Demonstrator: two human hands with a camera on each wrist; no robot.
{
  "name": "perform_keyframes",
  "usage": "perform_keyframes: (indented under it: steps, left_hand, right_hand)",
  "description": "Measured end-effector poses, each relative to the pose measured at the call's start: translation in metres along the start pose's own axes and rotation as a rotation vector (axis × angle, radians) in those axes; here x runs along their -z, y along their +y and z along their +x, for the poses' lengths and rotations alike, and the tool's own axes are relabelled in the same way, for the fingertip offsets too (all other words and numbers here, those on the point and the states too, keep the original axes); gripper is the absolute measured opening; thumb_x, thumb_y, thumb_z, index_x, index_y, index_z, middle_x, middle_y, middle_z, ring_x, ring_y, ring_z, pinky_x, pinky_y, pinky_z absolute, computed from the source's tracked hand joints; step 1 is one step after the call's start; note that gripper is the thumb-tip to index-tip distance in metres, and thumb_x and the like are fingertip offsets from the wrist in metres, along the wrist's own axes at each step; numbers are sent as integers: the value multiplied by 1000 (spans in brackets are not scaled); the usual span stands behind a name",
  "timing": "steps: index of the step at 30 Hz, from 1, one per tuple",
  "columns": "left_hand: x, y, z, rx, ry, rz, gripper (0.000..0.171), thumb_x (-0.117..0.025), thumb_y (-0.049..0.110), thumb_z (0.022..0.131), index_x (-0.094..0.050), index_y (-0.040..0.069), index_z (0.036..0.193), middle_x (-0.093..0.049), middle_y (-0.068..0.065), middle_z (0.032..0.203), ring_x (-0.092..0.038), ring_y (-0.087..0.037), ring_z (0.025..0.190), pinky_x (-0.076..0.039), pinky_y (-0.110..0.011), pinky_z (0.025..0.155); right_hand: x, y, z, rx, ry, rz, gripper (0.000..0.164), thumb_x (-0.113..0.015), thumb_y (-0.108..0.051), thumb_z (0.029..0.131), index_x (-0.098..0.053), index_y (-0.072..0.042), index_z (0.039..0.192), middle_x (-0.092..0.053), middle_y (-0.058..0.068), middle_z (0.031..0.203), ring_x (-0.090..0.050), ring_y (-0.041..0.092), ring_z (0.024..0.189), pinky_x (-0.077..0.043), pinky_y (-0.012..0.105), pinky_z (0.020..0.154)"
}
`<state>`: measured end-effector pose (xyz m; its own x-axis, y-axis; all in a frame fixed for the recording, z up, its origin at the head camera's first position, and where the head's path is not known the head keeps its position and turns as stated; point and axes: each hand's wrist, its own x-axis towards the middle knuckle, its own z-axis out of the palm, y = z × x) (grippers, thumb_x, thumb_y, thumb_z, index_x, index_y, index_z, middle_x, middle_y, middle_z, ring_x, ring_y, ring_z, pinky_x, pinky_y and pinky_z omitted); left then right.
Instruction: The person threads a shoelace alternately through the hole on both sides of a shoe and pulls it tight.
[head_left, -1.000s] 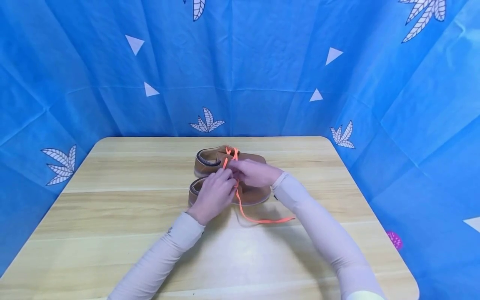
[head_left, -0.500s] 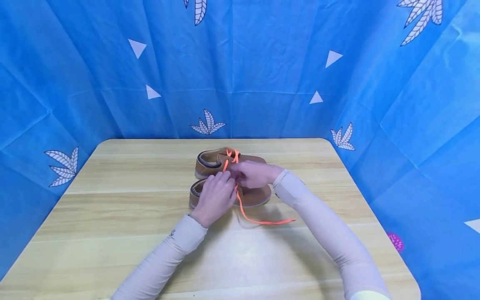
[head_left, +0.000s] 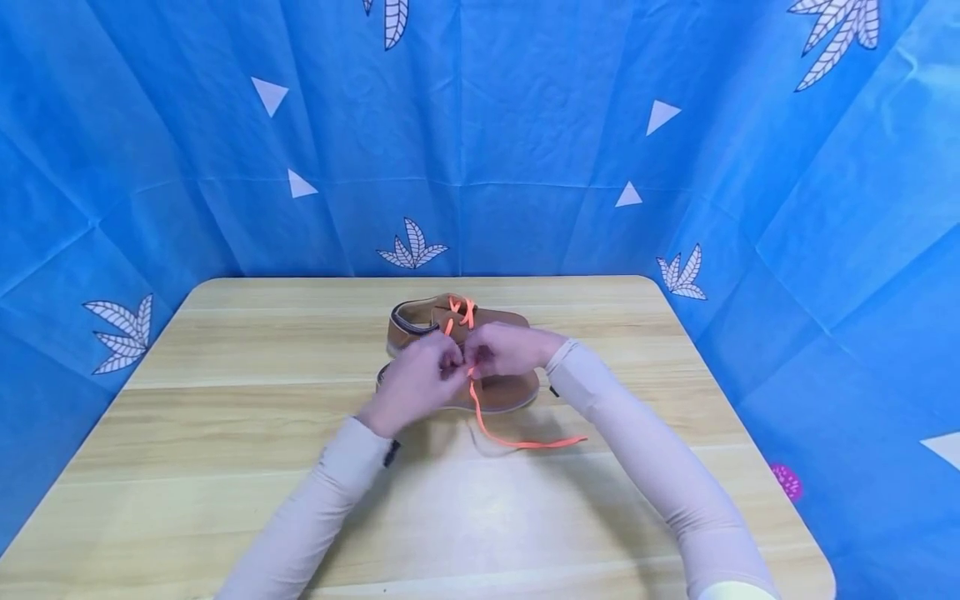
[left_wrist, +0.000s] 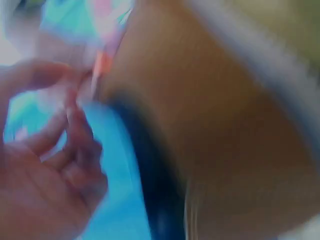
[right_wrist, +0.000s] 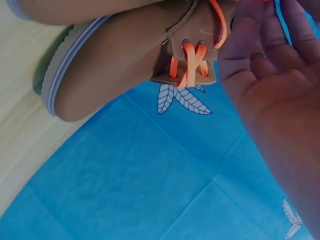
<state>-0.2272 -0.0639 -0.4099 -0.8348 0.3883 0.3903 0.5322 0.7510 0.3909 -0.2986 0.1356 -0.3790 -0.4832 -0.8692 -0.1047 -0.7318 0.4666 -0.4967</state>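
Two brown shoes lie side by side on the table, toes to the right in the head view. My hands meet over the near shoe (head_left: 512, 393), covering its eyelets. Blur softens the left wrist view, where my left hand (left_wrist: 55, 165) pinches with thumb and forefinger beside a bit of orange shoelace (left_wrist: 102, 64). My right hand (head_left: 510, 348) has its fingers bent at the lace, and orange shows by its fingertips at the top of the right wrist view. A loose lace end (head_left: 528, 445) trails onto the table. The far shoe (right_wrist: 115, 70) has orange lace (right_wrist: 191, 65) through its eyelets.
The light wooden table (head_left: 225, 500) has rounded corners. Behind it and along its sides hangs a blue cloth (head_left: 525, 100) with leaf and triangle prints.
My left hand has moved slightly left and turned, drawing away from over the lace, and its thumb side now shows. The right hand and both shoes stay nearly in place.
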Motion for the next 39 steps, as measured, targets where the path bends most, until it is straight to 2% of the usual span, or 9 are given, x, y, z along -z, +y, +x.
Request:
perform_keyframes:
  steps: [2, 4, 9, 11, 18, 22, 26, 32, 39]
  left_hand:
    - [16, -12, 6, 71, -45, -187, 4, -72, 15, 93, -71, 11, 95, -67, -2, 90, -60, -16, 79, -51, -30, 69]
    - [28, -24, 11, 80, -105, -254, 6, -70, 12, 96, -72, 8, 100, -69, -4, 91, -60, -16, 78, -51, -31, 69]
    - [30, -40, 20, -33, -361, -226, 14, -65, 10, 100, -76, 7, 109, -76, -5, 99, -64, -12, 82, -56, -27, 75]
    - [27, -43, 21, -74, -415, -206, 16, -65, 7, 100, -77, 8, 111, -77, -5, 104, -66, -10, 86, -57, -27, 80]
    - [24, -46, 23, -125, -456, -155, 22, -65, 2, 98, -78, 7, 116, -78, -5, 105, -64, -9, 80, -55, -27, 74]
    - [21, -52, 24, -139, -490, -174, 23, -64, 3, 100, -76, 4, 119, -78, -6, 105, -64, -8, 78, -54, -24, 72]
    - [18, -56, 26, -143, -486, -189, 20, -66, 5, 99, -78, 3, 115, -79, -8, 101, -63, -8, 76, -54, -23, 71]
    - [20, -55, 28, -135, -495, -166, 15, -72, 2, 94, -81, 5, 105, -79, -6, 98, -66, -10, 80, -60, -31, 80]
    - [21, -53, 28, -132, -464, -73, 8, -75, 6, 92, -80, 11, 96, -77, 1, 90, -65, -8, 75, -60, -31, 77]
  right_hand:
    - [-1, -1, 0, -17, -6, 23, 4, -75, -10, 93, -74, -7, 96, -73, 0, 90, -61, 6, 79, -52, 20, 75]
    - [-1, -3, 0, -36, -7, 33, 5, -77, -13, 93, -75, -9, 95, -73, -2, 89, -60, 6, 78, -52, 20, 73]
    - [-5, -7, -2, -61, 29, 34, 6, -77, -15, 93, -75, -10, 93, -73, -2, 88, -62, 5, 78, -52, 20, 73]
    - [-7, -9, -3, -60, 55, 30, 5, -77, -14, 93, -75, -10, 92, -74, -2, 88, -62, 5, 79, -52, 20, 74]
    - [-15, -9, -6, -78, 117, 44, 6, -78, -14, 92, -76, -8, 92, -73, -2, 87, -62, 4, 75, -52, 20, 70]
    - [-20, -7, -6, -94, 137, 63, 6, -78, -15, 93, -76, -10, 91, -73, -3, 85, -62, 2, 73, -52, 19, 69]
    - [-25, -3, -8, -93, 165, 81, 4, -78, -15, 93, -76, -12, 90, -73, -3, 84, -62, 3, 73, -52, 19, 68]
    - [-29, -3, -9, -73, 204, 86, 5, -78, -13, 92, -76, -12, 88, -72, -3, 82, -60, 3, 71, -51, 19, 65]
    - [-31, -3, -10, -88, 247, 82, 8, -79, -14, 91, -75, -15, 85, -69, -4, 79, -59, 4, 69, -49, 19, 63]
